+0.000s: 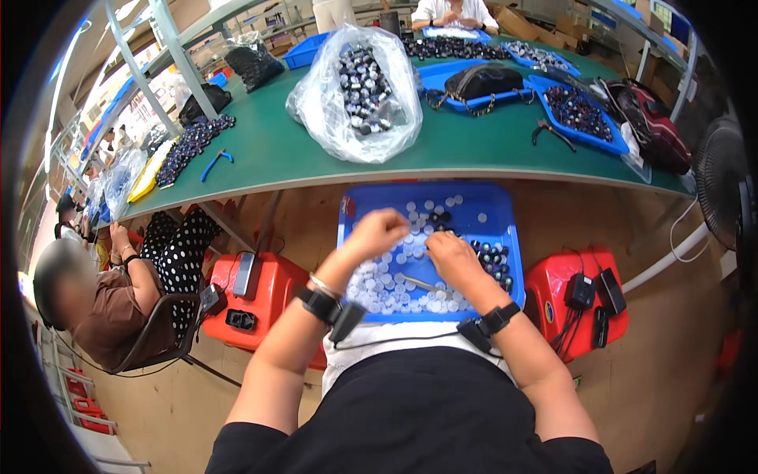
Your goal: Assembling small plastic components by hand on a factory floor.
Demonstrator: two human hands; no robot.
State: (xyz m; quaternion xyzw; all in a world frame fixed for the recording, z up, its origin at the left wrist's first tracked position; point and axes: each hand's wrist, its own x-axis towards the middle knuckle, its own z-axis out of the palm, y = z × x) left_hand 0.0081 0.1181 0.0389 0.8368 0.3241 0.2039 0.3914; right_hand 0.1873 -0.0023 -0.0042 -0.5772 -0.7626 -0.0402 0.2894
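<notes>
1. Workshop floor of bare tan, with a long green surface [268,150] running across the upper half of the view and a blue tray [493,207] resting on the person's lap just below that surface's near edge.
2. Inside the blue tray lie many small white caps [392,287], spread mostly over its near and middle parts, and a cluster of small dark bottles [496,261] along its right side.
3. A thin metal tool [422,283] lies among the white caps in the near half of the blue tray.
4. The left hand [377,232] hovers over the left-middle of the blue tray, its fingers curled together into a loose fist; whether it holds anything cannot be told.
5. The right hand [452,254] is over the middle of the blue tray, just right of the left hand, fingers bent down toward the caps and bottles; what they pinch, if anything, is hidden.
6. Both wrists carry black bands, each with a small black box and a cable leading back to the body.
7. Beyond the blue tray, on the green surface, stands a clear plastic bag [357,95] full of dark bottles, and farther right a second blue bin [580,114] with more of them.
8. Red stools [584,304] stand on either side of the blue tray, the right one bearing black chargers.
9. Far left of the blue tray, another person [118,304] in a brown top sits in a chair.
</notes>
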